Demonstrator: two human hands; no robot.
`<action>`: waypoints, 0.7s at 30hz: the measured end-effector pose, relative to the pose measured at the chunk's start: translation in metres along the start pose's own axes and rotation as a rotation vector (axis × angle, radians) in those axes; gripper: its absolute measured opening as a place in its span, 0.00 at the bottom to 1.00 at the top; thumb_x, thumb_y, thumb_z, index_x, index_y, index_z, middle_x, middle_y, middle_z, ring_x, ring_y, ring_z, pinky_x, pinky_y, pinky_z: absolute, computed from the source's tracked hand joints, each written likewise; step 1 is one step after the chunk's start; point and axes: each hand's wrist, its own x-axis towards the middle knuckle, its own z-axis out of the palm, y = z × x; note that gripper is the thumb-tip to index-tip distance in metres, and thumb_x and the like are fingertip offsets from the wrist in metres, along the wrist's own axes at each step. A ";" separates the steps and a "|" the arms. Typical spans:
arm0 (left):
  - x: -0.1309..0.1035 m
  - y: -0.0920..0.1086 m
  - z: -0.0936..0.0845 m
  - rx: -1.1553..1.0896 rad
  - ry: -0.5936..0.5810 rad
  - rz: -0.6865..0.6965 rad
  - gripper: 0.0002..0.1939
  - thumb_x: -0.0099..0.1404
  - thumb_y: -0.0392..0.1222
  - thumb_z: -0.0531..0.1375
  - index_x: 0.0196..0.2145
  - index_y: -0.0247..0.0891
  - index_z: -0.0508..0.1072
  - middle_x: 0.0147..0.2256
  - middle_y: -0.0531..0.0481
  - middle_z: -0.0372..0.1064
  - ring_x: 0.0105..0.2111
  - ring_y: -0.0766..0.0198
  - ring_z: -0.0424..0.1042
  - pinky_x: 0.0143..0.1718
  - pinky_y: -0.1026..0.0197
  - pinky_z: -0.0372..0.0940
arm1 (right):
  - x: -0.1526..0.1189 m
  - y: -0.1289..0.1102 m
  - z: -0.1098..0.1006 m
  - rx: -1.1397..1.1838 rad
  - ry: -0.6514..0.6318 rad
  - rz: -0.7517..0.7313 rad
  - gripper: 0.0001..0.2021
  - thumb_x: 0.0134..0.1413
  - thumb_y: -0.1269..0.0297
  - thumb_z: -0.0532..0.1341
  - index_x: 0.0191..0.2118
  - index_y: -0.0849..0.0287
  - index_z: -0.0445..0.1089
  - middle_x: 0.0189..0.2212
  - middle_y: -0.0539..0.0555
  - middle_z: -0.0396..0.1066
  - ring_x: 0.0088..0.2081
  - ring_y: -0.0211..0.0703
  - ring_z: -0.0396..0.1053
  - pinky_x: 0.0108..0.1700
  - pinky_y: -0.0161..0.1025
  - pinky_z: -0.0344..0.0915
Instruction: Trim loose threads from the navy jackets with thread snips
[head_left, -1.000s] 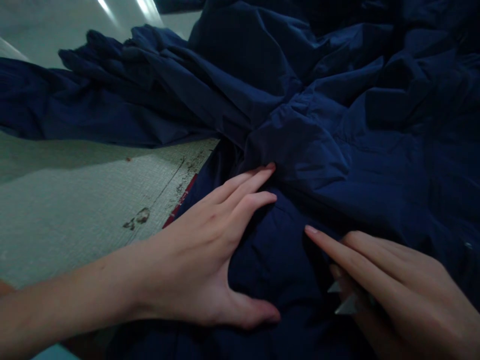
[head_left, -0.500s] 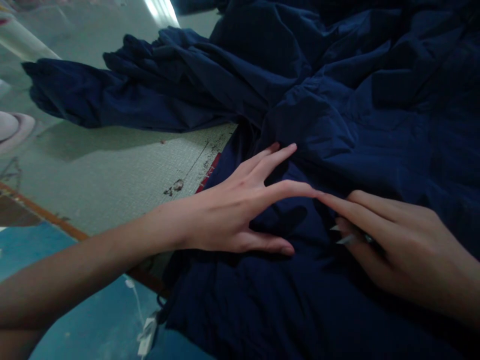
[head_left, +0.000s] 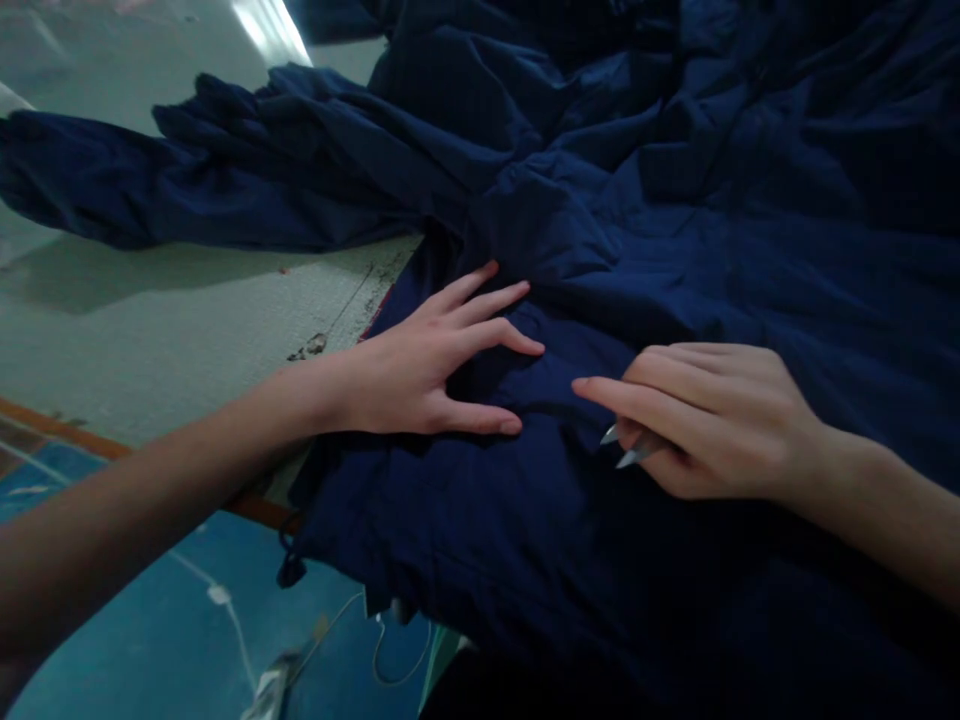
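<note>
Pale table (head_left: pixel 142 340), navy garment (head_left: pixel 622 290) beneath left hand (head_left: pixel 412 375), splayed, and right hand (head_left: pixel 724 420), curled around metal-tipped tool (head_left: pixel 639 452)

Counted at least one navy garment (head_left: pixel 480 520). Tallied two bare hands over it: one left hand (head_left: pixel 420 370), one right hand (head_left: pixel 712 420). Logged one metal tool (head_left: pixel 637 454) above it, showing two bright tips (head_left: pixel 609 436). Found one table (head_left: pixel 150 330) beneath it, one dark tab (head_left: pixel 291 572) at its lower edge.

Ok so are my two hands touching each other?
Apart: the head view shows a gap, with navy fabric visible between the left hand and the right hand.
</note>
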 end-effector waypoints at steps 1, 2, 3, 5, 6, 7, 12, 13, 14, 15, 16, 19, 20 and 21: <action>0.000 0.000 0.000 0.005 -0.003 -0.009 0.36 0.65 0.64 0.68 0.65 0.47 0.70 0.78 0.42 0.41 0.78 0.35 0.31 0.74 0.27 0.42 | -0.003 -0.002 -0.005 -0.017 -0.020 -0.017 0.11 0.66 0.73 0.56 0.47 0.66 0.76 0.31 0.53 0.75 0.29 0.41 0.71 0.32 0.38 0.67; 0.001 0.000 0.000 0.009 -0.008 -0.017 0.36 0.65 0.65 0.68 0.65 0.48 0.70 0.78 0.43 0.41 0.78 0.35 0.31 0.74 0.27 0.42 | -0.007 -0.006 -0.011 -0.019 -0.045 -0.020 0.11 0.67 0.73 0.56 0.47 0.66 0.76 0.31 0.54 0.75 0.29 0.42 0.71 0.32 0.39 0.67; 0.001 0.000 0.000 0.013 -0.011 -0.022 0.37 0.65 0.66 0.67 0.65 0.48 0.70 0.78 0.43 0.40 0.78 0.35 0.31 0.74 0.27 0.42 | -0.014 -0.010 -0.018 -0.007 -0.069 -0.006 0.12 0.67 0.73 0.55 0.47 0.66 0.75 0.31 0.54 0.75 0.29 0.42 0.71 0.32 0.39 0.67; 0.002 0.000 0.000 0.021 -0.009 -0.024 0.37 0.65 0.66 0.67 0.65 0.47 0.71 0.78 0.44 0.41 0.78 0.35 0.32 0.73 0.26 0.42 | -0.034 -0.022 -0.033 0.043 -0.106 0.052 0.13 0.66 0.75 0.54 0.50 0.68 0.74 0.31 0.54 0.75 0.29 0.41 0.70 0.32 0.38 0.67; 0.002 -0.001 0.001 0.024 -0.005 -0.022 0.37 0.65 0.66 0.67 0.65 0.47 0.71 0.78 0.43 0.42 0.78 0.35 0.33 0.73 0.25 0.42 | -0.046 -0.029 -0.041 0.066 -0.122 0.087 0.14 0.66 0.76 0.53 0.51 0.68 0.73 0.31 0.54 0.74 0.29 0.41 0.69 0.32 0.38 0.67; 0.002 -0.003 0.001 0.026 0.004 -0.018 0.37 0.65 0.66 0.67 0.65 0.47 0.71 0.78 0.43 0.42 0.78 0.35 0.34 0.73 0.24 0.42 | -0.059 -0.037 -0.049 0.080 -0.140 0.126 0.15 0.66 0.76 0.53 0.53 0.69 0.72 0.30 0.53 0.73 0.28 0.40 0.69 0.31 0.37 0.67; 0.005 -0.005 -0.003 0.061 0.083 0.061 0.31 0.66 0.58 0.68 0.63 0.49 0.73 0.76 0.52 0.49 0.76 0.36 0.43 0.73 0.23 0.46 | -0.118 -0.084 -0.083 0.135 -0.196 0.342 0.19 0.65 0.77 0.52 0.59 0.68 0.67 0.29 0.51 0.70 0.27 0.39 0.67 0.28 0.36 0.64; 0.005 0.001 -0.006 0.101 0.086 0.085 0.28 0.67 0.55 0.67 0.63 0.50 0.73 0.76 0.57 0.50 0.75 0.38 0.47 0.74 0.26 0.48 | -0.125 -0.093 -0.088 0.146 -0.196 0.369 0.20 0.65 0.78 0.51 0.60 0.68 0.66 0.28 0.50 0.69 0.26 0.38 0.67 0.27 0.36 0.63; 0.006 0.010 -0.010 0.150 0.087 0.110 0.25 0.69 0.51 0.66 0.62 0.50 0.73 0.75 0.61 0.52 0.73 0.41 0.52 0.74 0.29 0.50 | -0.131 -0.101 -0.091 0.152 -0.187 0.387 0.21 0.65 0.79 0.51 0.60 0.68 0.66 0.28 0.50 0.69 0.26 0.38 0.66 0.27 0.36 0.62; 0.006 0.022 -0.013 0.201 0.095 0.152 0.22 0.70 0.47 0.65 0.61 0.51 0.74 0.74 0.64 0.55 0.71 0.46 0.57 0.74 0.34 0.54 | -0.135 -0.108 -0.093 0.151 -0.176 0.396 0.20 0.65 0.79 0.52 0.60 0.67 0.66 0.28 0.49 0.69 0.26 0.38 0.66 0.27 0.36 0.62; 0.006 0.038 -0.015 0.243 0.102 0.203 0.21 0.71 0.43 0.64 0.60 0.50 0.74 0.71 0.65 0.59 0.68 0.50 0.62 0.73 0.40 0.58 | -0.137 -0.115 -0.094 0.143 -0.168 0.399 0.18 0.68 0.78 0.52 0.60 0.67 0.67 0.28 0.49 0.70 0.27 0.38 0.67 0.28 0.36 0.62; 0.006 0.093 -0.008 0.274 0.111 0.382 0.20 0.71 0.36 0.64 0.59 0.47 0.74 0.60 0.57 0.74 0.59 0.58 0.72 0.63 0.54 0.67 | -0.135 -0.130 -0.090 0.038 -0.168 0.368 0.14 0.75 0.70 0.52 0.58 0.67 0.68 0.30 0.50 0.74 0.30 0.41 0.71 0.33 0.41 0.65; 0.007 0.111 -0.001 0.264 0.096 0.439 0.18 0.71 0.38 0.64 0.58 0.45 0.74 0.57 0.54 0.77 0.56 0.58 0.73 0.59 0.56 0.69 | -0.133 -0.133 -0.088 -0.018 -0.170 0.355 0.15 0.76 0.71 0.49 0.57 0.66 0.69 0.31 0.51 0.75 0.31 0.42 0.73 0.36 0.42 0.65; 0.008 0.127 0.007 0.247 0.057 0.473 0.18 0.71 0.41 0.65 0.57 0.42 0.74 0.54 0.51 0.79 0.54 0.57 0.74 0.57 0.55 0.70 | -0.130 -0.136 -0.086 -0.070 -0.165 0.351 0.17 0.77 0.73 0.45 0.55 0.65 0.69 0.31 0.51 0.77 0.32 0.42 0.74 0.38 0.43 0.65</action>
